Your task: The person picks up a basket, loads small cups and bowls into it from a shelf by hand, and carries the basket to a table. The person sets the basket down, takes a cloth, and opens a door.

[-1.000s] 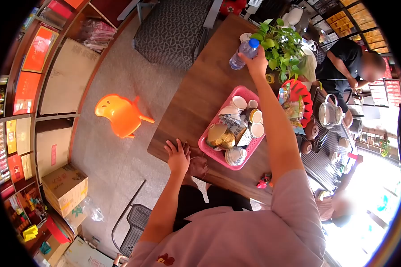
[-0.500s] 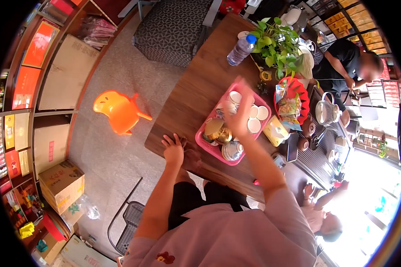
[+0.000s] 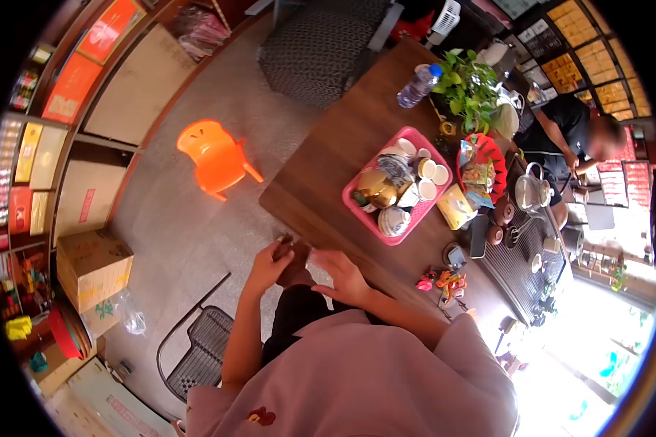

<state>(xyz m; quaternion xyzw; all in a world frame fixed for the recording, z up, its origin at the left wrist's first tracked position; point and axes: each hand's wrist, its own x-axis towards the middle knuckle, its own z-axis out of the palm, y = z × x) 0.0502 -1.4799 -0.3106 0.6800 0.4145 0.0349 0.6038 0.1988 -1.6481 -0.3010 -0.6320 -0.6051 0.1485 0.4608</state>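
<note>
My left hand (image 3: 271,264) is off the table's near left edge, its fingers curled; whether it holds anything is hidden. Close to its right, my right hand (image 3: 340,277) has its fingers extended and holds nothing. Both hands are in front of my body, beside the wooden table (image 3: 321,171). On the table, a pink basket (image 3: 353,206) holds several cups and bowls, some white, some patterned and some gold. A water bottle (image 3: 418,86) with a blue cap stands near the far end.
A leafy plant (image 3: 468,87), a red tray (image 3: 497,162) of packets, a yellow packet (image 3: 456,207), a phone (image 3: 479,235) and a glass kettle (image 3: 533,191) are on the right. A person (image 3: 572,131) is beyond. An orange chair (image 3: 217,156) stands left.
My right hand let go of the bottle, passed over the basket and came back near my left hand. My left hand has left the table edge. The view has shifted.
</note>
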